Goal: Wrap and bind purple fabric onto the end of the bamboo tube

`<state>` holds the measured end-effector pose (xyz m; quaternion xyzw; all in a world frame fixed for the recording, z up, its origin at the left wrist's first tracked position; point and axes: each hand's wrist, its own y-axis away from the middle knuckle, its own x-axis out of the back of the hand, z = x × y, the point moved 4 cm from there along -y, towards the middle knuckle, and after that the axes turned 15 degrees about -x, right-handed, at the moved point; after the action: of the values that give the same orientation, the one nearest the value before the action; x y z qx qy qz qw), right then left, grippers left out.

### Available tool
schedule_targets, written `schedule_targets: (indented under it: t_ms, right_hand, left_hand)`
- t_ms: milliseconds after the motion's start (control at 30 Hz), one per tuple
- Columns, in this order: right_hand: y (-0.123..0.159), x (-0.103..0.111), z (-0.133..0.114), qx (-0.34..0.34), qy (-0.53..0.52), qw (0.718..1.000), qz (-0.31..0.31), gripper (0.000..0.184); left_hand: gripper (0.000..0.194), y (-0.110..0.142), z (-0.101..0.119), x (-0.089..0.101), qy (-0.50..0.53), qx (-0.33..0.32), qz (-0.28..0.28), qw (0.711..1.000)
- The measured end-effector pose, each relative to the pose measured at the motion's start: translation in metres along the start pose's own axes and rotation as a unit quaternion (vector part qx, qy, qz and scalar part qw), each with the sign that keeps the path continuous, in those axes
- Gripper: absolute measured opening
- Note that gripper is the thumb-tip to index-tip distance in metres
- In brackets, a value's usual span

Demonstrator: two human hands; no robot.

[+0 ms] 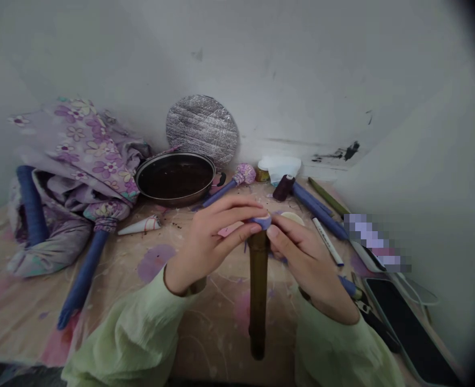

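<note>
Upright in front of me stands a dark olive bamboo tube (258,295), its top end between my hands. My left hand (209,242) and my right hand (306,258) pinch a strip of purple fabric (261,222) against that top end. A small pink piece (229,230) shows under my left fingers. Just past my right fingers lies a pale cream disc (292,217), partly hidden by them. The tube's lower end hangs above the stained tabletop cloth (205,317).
Several blue-wrapped rods (84,279) lie around, beside a floral cloth (80,161), dark metal pan (175,177), quilted foil disc (201,129), dark thread spool (283,188), white paper cone (139,226) and white marker (328,242). A phone (407,333) lies right; walls close the back.
</note>
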<state>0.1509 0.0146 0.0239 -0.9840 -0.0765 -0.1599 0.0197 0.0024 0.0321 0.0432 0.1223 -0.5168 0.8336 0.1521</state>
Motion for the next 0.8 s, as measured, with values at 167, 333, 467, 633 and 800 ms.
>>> schedule_targets:
  t_ms: [167,333,467,633,800]
  right_hand:
    - [0.0006,-0.0016,0.003,-0.01,0.011,1.0,0.017,0.027]
    - [-0.0006,-0.0036,0.0052,-0.03,0.007,0.999,0.012,0.029]
    - [0.0001,-0.0034,0.0046,-0.035,0.015,0.999,0.029,0.029]
    - [0.0015,-0.0058,0.003,-0.042,0.014,0.999,0.022,0.028]
    - [0.0016,-0.0072,0.0023,-0.025,0.021,0.999,0.019,0.025]
  left_hand:
    - [0.024,0.0023,0.0033,-0.0028,-0.073,-0.043,-0.019,0.996]
    - [0.024,0.0046,0.0014,-0.0051,-0.079,-0.038,-0.011,0.996]
    - [0.023,0.0045,-0.0024,-0.0047,-0.08,-0.04,-0.035,0.995]
    - [0.022,0.0028,-0.0022,-0.0028,-0.077,-0.03,-0.046,0.995]
    - [0.019,0.0021,0.002,-0.0033,-0.046,-0.012,-0.035,0.998]
